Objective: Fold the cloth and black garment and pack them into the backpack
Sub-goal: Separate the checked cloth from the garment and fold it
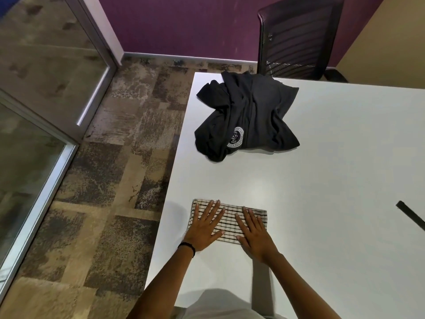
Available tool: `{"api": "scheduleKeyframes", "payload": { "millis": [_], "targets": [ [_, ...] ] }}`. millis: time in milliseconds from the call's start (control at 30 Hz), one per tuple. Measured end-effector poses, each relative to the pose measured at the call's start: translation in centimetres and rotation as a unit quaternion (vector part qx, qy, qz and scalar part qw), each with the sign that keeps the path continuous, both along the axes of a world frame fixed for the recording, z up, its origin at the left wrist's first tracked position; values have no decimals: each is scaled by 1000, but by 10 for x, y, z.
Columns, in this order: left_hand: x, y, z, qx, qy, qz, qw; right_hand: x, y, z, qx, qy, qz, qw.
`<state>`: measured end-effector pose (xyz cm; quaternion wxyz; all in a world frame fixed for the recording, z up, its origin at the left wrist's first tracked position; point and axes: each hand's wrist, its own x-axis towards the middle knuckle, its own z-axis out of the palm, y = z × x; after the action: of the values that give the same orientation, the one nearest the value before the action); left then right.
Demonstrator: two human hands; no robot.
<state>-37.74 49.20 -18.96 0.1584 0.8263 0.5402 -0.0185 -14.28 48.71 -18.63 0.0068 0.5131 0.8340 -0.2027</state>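
two hands [230, 229] flat on one cloth [228, 218]

Cream cloth [230, 221] with thin black grid lines under both palms. Black garment [247, 116] bearing a round white emblem, beyond the fingertips. White surface [333, 180]. Black wristband [187, 247] at the left hand [204, 231].

Both arms reach forward, forearms bare. Left hand [205, 229] lies flat, palm down, fingers spread, on the left half of the cloth [228, 221]; a dark band circles its wrist. Right hand [254, 236] lies flat, palm down, on the cloth's right half.
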Motion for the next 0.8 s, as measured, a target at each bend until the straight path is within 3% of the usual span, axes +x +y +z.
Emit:
{"api": "scheduleKeyframes", "payload": {
  "millis": [267,533,800],
  "targets": [
    [-29,3,-2,-8,-64,55,996,26,-3,10,-13,-5,1,1000],
    [-32,4,0,-20,-56,52,997,28,8,14,-18,-34,19,999],
    [-28,10,17,-91,-43,24,995,17,13,25,-97,-120,39,987]
  ]
}}
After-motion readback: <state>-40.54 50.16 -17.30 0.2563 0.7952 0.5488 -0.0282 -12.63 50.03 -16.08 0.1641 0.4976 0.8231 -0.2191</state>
